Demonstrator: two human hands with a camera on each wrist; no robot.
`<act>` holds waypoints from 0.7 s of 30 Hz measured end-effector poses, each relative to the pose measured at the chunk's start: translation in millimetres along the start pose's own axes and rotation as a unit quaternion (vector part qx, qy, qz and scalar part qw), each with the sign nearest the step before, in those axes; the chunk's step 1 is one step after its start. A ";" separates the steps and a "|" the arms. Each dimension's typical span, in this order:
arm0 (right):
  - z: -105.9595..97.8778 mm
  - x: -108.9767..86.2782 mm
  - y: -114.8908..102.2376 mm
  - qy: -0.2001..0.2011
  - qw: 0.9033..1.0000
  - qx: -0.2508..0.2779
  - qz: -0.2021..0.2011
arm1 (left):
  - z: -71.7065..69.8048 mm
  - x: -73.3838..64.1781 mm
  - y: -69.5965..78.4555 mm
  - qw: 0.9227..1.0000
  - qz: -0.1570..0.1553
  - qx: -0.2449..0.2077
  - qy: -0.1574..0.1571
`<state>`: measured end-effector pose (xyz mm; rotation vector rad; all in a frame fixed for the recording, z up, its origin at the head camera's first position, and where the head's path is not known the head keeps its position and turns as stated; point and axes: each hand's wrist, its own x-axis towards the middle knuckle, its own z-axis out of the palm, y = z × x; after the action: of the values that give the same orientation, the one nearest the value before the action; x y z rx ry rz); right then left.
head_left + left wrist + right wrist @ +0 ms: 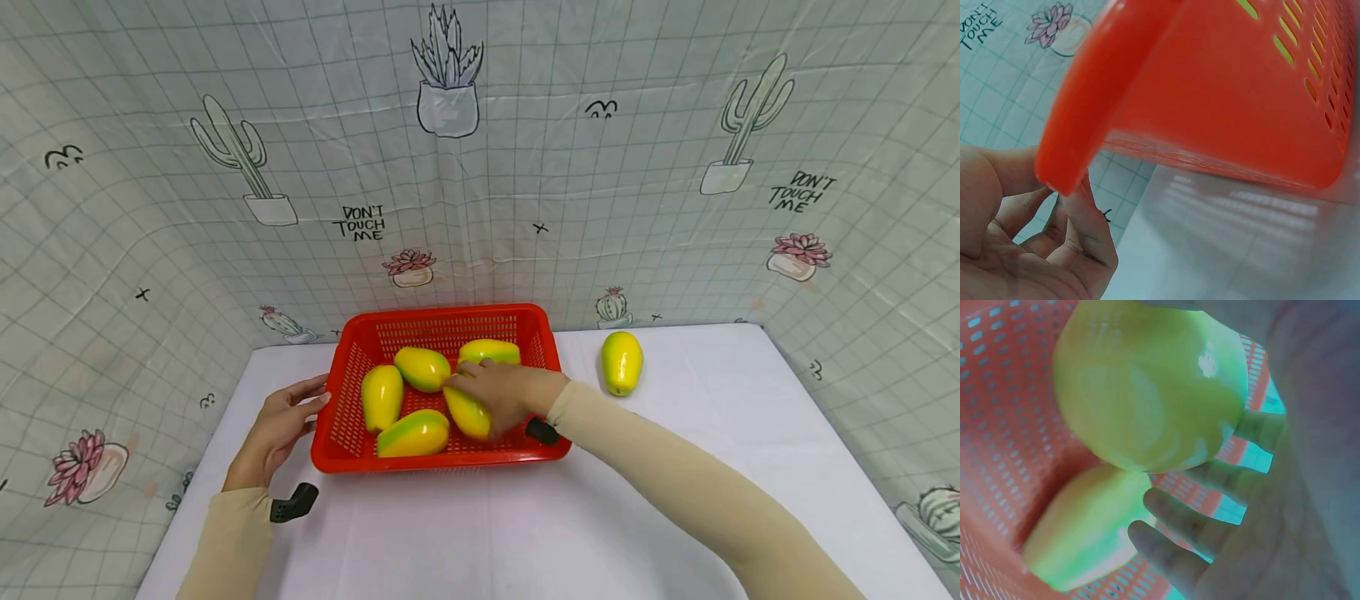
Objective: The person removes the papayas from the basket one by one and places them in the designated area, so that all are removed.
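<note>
Apparently, a fruit [467,414] is being set down or picked up near the basket's [442,463] front edge; it is held in the right hand's [512,393] curled fingers, the left edge being pinched by the left hand [279,423]. Next, clearance from neighbours [415,433] seems called for.

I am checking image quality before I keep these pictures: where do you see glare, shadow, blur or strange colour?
Head view: mostly sharp, small glints on the fruits; left wrist view: the near basket rim looks soft, with a light-striped shadow on the table; right wrist view: hazy, greenish cast, a bright glare spot on the held fruit, dim fingers.
</note>
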<state>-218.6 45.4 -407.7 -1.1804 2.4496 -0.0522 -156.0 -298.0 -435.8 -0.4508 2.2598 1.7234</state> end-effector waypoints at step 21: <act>-19.4 -70.9 39.2 0.178 0.984 -0.003 -0.021 | 1.6 -0.8 0.6 1.000 -0.006 0.002 -0.001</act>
<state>-216.0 121.2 -373.2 -1.3201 2.7294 -0.2921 -155.5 -296.2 -435.4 -0.4608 2.2554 1.7119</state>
